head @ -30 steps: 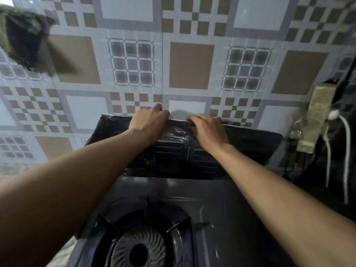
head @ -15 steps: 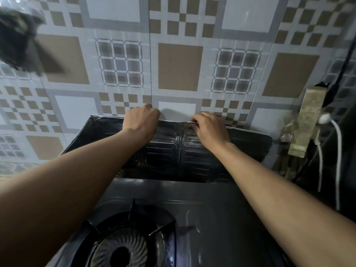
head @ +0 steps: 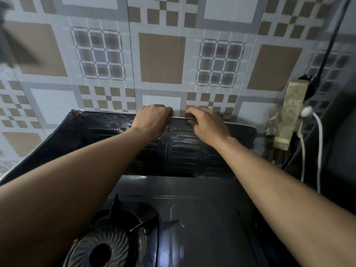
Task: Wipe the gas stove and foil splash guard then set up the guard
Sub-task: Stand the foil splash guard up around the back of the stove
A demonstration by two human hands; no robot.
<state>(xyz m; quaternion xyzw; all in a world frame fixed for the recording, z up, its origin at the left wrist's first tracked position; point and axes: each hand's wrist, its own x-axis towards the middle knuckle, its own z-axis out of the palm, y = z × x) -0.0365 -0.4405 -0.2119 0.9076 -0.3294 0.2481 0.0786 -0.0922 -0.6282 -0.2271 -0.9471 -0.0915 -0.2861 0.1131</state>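
The dark, ribbed foil splash guard (head: 183, 153) stands upright behind the gas stove (head: 208, 218), against the tiled wall. Its left panel angles forward along the stove's left side. My left hand (head: 152, 120) grips the guard's top edge near the middle, fingers curled over the rim. My right hand (head: 206, 122) pinches the same top edge a short way to the right. The stove's left burner (head: 107, 245) with its black pan support shows at the bottom, partly hidden by my left forearm.
A patterned tile wall (head: 161, 58) fills the background. At right a taped power strip (head: 289, 112) hangs on the wall with a white plug and cord (head: 317, 143) and a black cable. A dark blurred object (head: 7, 35) hangs at the upper left.
Both hands have stayed on the guard's top edge and drawn closer together. The guard now stands more upright against the wall, and the view has shifted slightly.
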